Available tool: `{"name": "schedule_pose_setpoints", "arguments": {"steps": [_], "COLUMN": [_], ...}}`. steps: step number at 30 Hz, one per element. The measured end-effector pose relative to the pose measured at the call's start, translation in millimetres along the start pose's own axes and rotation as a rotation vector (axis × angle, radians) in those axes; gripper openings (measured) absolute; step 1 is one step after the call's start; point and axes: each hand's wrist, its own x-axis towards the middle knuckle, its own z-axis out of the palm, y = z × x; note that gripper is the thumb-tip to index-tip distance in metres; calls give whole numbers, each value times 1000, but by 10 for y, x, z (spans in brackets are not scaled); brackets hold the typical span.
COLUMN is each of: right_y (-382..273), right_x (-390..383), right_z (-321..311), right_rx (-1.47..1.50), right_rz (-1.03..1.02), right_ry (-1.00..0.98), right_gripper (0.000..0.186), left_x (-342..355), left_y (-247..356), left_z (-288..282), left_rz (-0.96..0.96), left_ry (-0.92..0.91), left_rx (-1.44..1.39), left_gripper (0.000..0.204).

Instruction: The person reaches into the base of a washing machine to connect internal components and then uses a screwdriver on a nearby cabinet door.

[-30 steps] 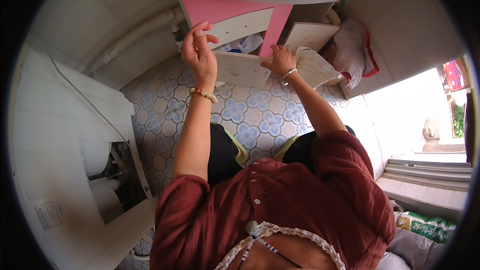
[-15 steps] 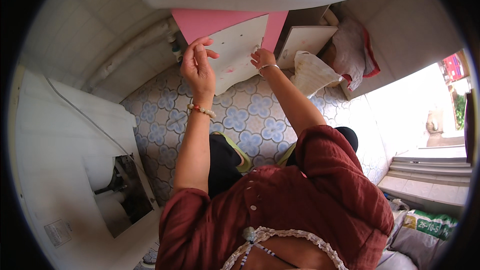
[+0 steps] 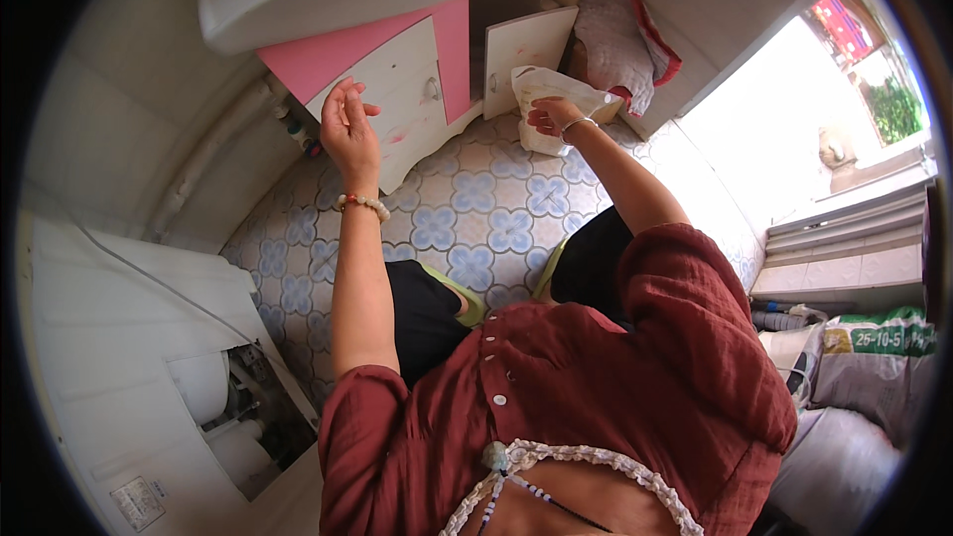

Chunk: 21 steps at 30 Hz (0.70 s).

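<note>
My left hand (image 3: 350,139) is raised in front of the white cabinet door (image 3: 402,69), palm inward. Its fingers are loosely bent and apart, with nothing in them. That door lies against the pink cabinet front (image 3: 453,50), and its curved metal handle (image 3: 434,89) is uncovered. Over a white plastic bag (image 3: 541,142) on the floor, my right hand (image 3: 558,117) reaches out with slack, slightly spread fingers. I see nothing held in it; whether it touches the bag I cannot tell. Beside the bag, a second white door (image 3: 526,45) stands ajar.
A white basin (image 3: 338,0) overhangs the cabinet. Right of the bag hangs a grey cloth with red edging (image 3: 625,40). A white appliance with an opening in its side (image 3: 119,337) stands at left. Filled sacks (image 3: 864,377) lie at lower right. Flowered tiles (image 3: 472,194) cover the floor.
My right hand has left the cabinet door's handle and is now over the white bag. My left hand stays raised by the door. The whole view has turned to the right.
</note>
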Motion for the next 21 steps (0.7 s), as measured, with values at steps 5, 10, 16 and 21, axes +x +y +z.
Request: {"name": "schedule_pose_setpoints", "arguments": {"steps": [5, 10, 16, 21], "right_y": [-182, -257, -463, -946], "right_x": [-330, -396, 48, 803], "right_z": [-443, -625, -332, -48], "right_rx": [24, 28, 106, 255], "right_rz": [-43, -99, -158, -206], "right_ry": [11, 27, 115, 331], "right_gripper": [19, 19, 19, 35], "left_x": [-144, -230, -404, -593], "left_y": [-221, -376, -172, 70], "left_z": [14, -6, 335, 696], "left_rz": [-13, -38, 47, 211], "left_ry": [-201, -323, -681, -968], "left_rx": [288, 377, 580, 673], "left_gripper": [25, 25, 23, 23]}}
